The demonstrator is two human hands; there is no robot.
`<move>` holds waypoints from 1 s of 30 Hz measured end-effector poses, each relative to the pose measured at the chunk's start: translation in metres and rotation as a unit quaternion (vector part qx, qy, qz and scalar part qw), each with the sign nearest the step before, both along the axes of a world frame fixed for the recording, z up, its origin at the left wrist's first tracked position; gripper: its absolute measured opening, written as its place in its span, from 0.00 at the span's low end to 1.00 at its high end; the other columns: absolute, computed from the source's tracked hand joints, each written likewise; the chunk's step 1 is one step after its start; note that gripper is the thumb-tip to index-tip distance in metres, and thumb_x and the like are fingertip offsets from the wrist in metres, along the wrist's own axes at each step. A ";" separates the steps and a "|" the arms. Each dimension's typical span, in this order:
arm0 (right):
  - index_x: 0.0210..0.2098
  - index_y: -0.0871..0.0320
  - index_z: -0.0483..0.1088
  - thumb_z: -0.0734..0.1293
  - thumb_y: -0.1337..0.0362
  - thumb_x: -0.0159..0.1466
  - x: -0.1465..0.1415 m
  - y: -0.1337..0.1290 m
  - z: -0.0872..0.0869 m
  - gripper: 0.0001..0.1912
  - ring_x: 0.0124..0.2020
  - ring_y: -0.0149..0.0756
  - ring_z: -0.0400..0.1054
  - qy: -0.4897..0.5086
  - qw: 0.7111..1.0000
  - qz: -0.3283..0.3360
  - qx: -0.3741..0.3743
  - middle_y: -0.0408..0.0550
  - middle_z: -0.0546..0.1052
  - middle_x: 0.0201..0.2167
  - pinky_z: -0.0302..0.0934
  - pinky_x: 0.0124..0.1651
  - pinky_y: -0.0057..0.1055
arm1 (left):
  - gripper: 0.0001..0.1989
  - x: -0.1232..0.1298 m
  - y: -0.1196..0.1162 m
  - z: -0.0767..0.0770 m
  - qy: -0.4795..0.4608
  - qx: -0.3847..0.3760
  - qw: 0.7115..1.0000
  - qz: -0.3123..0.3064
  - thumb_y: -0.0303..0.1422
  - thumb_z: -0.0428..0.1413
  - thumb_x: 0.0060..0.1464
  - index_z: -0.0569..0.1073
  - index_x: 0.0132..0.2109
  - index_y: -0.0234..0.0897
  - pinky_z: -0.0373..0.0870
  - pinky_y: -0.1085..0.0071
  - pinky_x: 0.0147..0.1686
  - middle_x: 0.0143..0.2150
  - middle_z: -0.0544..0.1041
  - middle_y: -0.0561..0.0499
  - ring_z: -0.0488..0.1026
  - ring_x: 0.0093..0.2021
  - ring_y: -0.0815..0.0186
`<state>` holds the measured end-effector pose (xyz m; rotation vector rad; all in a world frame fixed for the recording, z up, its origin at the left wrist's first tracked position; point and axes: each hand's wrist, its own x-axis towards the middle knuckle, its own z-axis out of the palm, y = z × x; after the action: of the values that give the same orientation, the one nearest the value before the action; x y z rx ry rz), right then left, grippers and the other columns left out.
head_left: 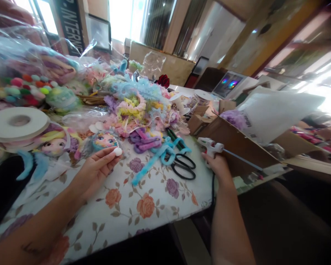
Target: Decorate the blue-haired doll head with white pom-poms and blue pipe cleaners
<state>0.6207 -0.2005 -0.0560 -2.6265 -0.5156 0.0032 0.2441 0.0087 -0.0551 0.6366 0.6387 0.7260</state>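
the left hand [99, 163] is raised at the near left, above the floral tablecloth [157, 189], thumb and fingertips pinched together on a small white disc [117, 151]. the right hand [217, 166], at the right edge of the table, is wrapped around the grip of a hot glue gun [209, 146]; its nozzle points left, and a thin glue stick [241, 158] runs out behind to the right. whether a finger presses the trigger, i cannot tell.

disc and nozzle are well apart, with black-handled scissors [184, 168] and a light blue fuzzy strip [142, 173] lying between. just beyond the left fingers sits a doll head [104, 140] with blue hair; purple fuzzy strips [145, 141] lie to its right, a ribbon spool [1, 125] to its far left.

the step in hand looks like holding piece and gun ready, glue seemingly not yet on. bringing them together would call for a steady pinch, fingertips kept off the hot nozzle.
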 end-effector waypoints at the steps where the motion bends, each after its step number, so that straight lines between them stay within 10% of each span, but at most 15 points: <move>1: 0.34 0.64 0.75 0.67 0.54 0.55 -0.007 -0.004 0.005 0.18 0.39 0.57 0.74 -0.003 1.000 0.000 -0.023 0.66 0.79 0.32 0.63 0.38 0.40 | 0.08 0.000 0.000 0.000 0.000 -0.001 1.000 0.002 0.21 0.62 0.50 0.80 0.39 0.33 0.77 0.83 0.38 0.38 0.82 0.48 0.79 0.35 0.72; 6: 0.31 0.61 0.75 0.63 0.51 0.61 -0.067 -0.011 0.033 0.19 0.38 0.61 0.73 -0.067 0.974 0.010 -0.216 0.67 0.78 0.33 0.62 0.37 0.46 | 0.07 0.001 0.001 0.002 -0.001 -0.005 1.000 0.016 0.21 0.63 0.49 0.79 0.38 0.33 0.76 0.83 0.38 0.37 0.82 0.48 0.78 0.35 0.72; 9: 0.35 0.58 0.75 0.62 0.58 0.64 -0.115 0.010 0.042 0.13 0.38 0.50 0.73 -0.138 0.963 0.227 -0.050 0.58 0.79 0.36 0.64 0.43 0.43 | 0.07 0.001 0.002 0.002 -0.004 0.000 1.000 0.019 0.22 0.64 0.49 0.79 0.37 0.32 0.75 0.82 0.37 0.37 0.81 0.49 0.77 0.34 0.73; 12: 0.37 0.54 0.76 0.62 0.60 0.67 -0.158 0.047 0.044 0.11 0.44 0.42 0.71 -0.024 0.824 0.566 0.036 0.53 0.77 0.42 0.65 0.47 0.37 | 0.07 0.000 0.003 0.002 -0.005 0.008 1.000 0.024 0.23 0.65 0.48 0.79 0.37 0.32 0.74 0.82 0.37 0.36 0.81 0.50 0.77 0.33 0.74; 15: 0.35 0.55 0.76 0.64 0.67 0.66 -0.184 0.083 0.043 0.09 0.44 0.39 0.68 0.025 0.723 0.691 0.005 0.50 0.75 0.39 0.64 0.46 0.33 | 0.06 0.000 0.005 0.001 -0.009 0.016 0.999 0.032 0.23 0.64 0.48 0.80 0.36 0.32 0.73 0.81 0.37 0.35 0.81 0.50 0.76 0.33 0.74; 24: 0.28 0.59 0.72 0.65 0.76 0.62 -0.194 0.123 0.040 0.09 0.39 0.39 0.64 0.025 0.659 0.747 -0.081 0.49 0.73 0.31 0.60 0.42 0.34 | 0.06 0.000 0.005 0.002 -0.026 0.019 0.999 0.019 0.23 0.63 0.49 0.80 0.37 0.32 0.72 0.81 0.36 0.36 0.80 0.50 0.76 0.34 0.74; 30: 0.34 0.55 0.68 0.64 0.59 0.67 -0.185 0.122 0.029 0.07 0.40 0.35 0.68 0.377 0.671 0.596 0.227 0.45 0.74 0.37 0.62 0.46 0.34 | 0.08 -0.001 0.001 0.004 -0.008 0.020 0.999 0.030 0.26 0.66 0.46 0.80 0.37 0.32 0.72 0.81 0.33 0.33 0.79 0.51 0.74 0.31 0.75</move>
<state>0.4361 -0.0780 -0.0266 -1.1832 -1.5115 1.1305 0.2430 0.0100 -0.0515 0.6497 0.6330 0.8010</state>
